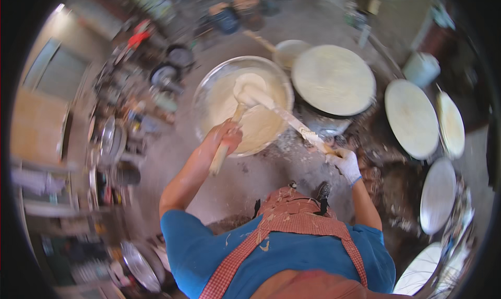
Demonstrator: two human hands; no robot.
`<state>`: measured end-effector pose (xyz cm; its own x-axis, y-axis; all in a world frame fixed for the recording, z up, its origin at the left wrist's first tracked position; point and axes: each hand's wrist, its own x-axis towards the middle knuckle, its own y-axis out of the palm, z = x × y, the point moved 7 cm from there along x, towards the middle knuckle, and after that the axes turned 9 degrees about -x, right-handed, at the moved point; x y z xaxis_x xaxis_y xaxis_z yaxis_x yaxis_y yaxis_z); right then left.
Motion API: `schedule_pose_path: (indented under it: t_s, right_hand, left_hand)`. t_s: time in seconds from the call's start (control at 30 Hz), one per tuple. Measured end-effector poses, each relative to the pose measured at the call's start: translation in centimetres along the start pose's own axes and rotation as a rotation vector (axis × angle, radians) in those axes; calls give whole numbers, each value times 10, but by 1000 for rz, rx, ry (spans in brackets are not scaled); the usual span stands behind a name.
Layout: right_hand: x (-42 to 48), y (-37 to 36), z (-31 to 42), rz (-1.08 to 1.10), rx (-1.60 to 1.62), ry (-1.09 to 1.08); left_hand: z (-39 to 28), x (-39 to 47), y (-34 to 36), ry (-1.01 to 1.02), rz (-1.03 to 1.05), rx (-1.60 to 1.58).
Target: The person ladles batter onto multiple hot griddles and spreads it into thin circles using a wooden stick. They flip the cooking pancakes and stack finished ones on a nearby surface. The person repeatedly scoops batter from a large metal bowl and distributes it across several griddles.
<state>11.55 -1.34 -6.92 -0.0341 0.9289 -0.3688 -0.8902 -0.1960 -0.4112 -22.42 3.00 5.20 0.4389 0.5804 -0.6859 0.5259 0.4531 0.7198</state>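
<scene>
My bare left hand [230,137] grips the wooden handle [218,160] of a batter-coated ladle [245,83] over a wide metal basin [200,97]. Pale, thick batter [254,132] fills much of the basin. My right hand [346,164], in a white glove, is closed around the near end of a long flat stick [291,120]. Batter coats the stick, and its far end meets the ladle above the basin; the exact contact is blurred. Just right of the basin, a round griddle [333,79] is covered by a pale, flat layer.
Behind the griddle sits a smaller pan [289,50] with a long handle. Two pale-topped rounds [411,119] [451,124] and a bare metal disc [437,197] stand at the right. A whitish bucket [422,68] is beyond them. Blurred pots [166,75] and basins [109,138] line the left.
</scene>
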Motion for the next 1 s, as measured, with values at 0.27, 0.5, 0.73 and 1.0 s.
schedule_pose_path:
  t_s: [0.27,0.5,0.73,1.0]
  right_hand:
    - [-152,-104,-65,-390,208,53]
    - [-356,-98,-252,-674,-203,579]
    - [-535,-149,-304,-1150,-165,1206]
    - [-419,-280,-308,-1221,-388,844]
  left_hand:
    - [180,81,105,20,277,802]
    - [409,207,83,-968,-18,-112]
    - [604,240,168,-920,345,756]
    - [759,365,220,-381,648,1510]
